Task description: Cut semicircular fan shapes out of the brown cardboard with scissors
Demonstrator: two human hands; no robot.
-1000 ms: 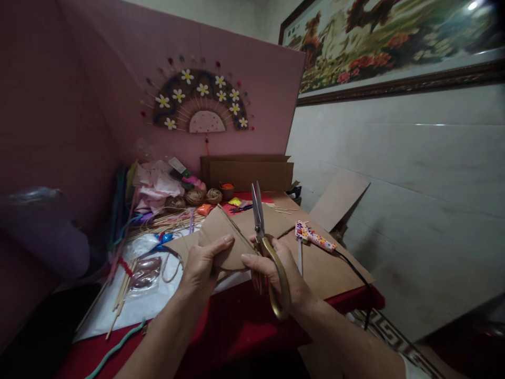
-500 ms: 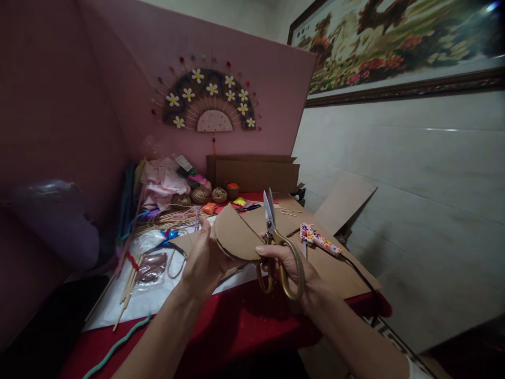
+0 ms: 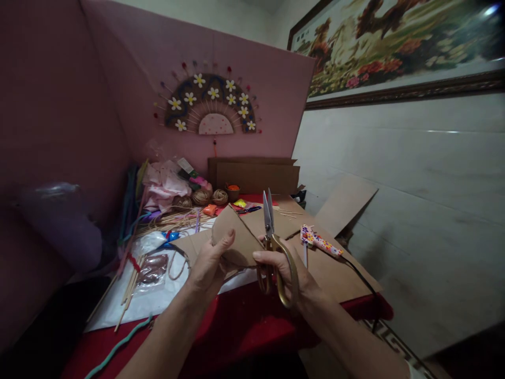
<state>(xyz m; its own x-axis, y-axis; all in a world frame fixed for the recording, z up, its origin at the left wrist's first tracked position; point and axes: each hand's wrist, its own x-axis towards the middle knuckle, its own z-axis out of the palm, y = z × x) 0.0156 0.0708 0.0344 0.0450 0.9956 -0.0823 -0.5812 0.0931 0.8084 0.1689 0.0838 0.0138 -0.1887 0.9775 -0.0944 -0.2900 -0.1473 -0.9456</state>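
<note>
One teal cord [image 3: 120,342]: near left edge of red-covered tabletop [image 3: 240,326].
Sticks [image 3: 129,287]: thin, wooden, loose bunch on white sheet [image 3: 104,317].
Brown packet [image 3: 152,269]: clear wrap, on white sheet, just right of sticks.
Left hand [image 3: 207,259]: closed on cardboard piece [image 3: 240,243], thumb on its face, fingers mostly hidden behind.
Twine balls [image 3: 201,197]: three in a row at the back, left of small pot [image 3: 232,191] with orange contents.
Fan decoration [image 3: 211,102]: on pink panel [image 3: 272,95], white flowers on dark arc.
Cardboard piece: held up above tabletop, between both hands; left edge curved, upper right edge straight, tilted.
Scissors [image 3: 269,230]: in right hand [image 3: 294,271], points up, blades slightly apart, just right of piece.
Right hand: wrapped around brass-coloured handles; thumb at piece's lower right corner, can't tell if pinching it.
Glue gun [image 3: 321,242]: floral, lying on flat cardboard sheet [image 3: 335,279], right of scissors, black cable [image 3: 362,276] trailing off right edge.
Leaning board [image 3: 347,204]: against tiled wall [image 3: 434,210], far right.
</note>
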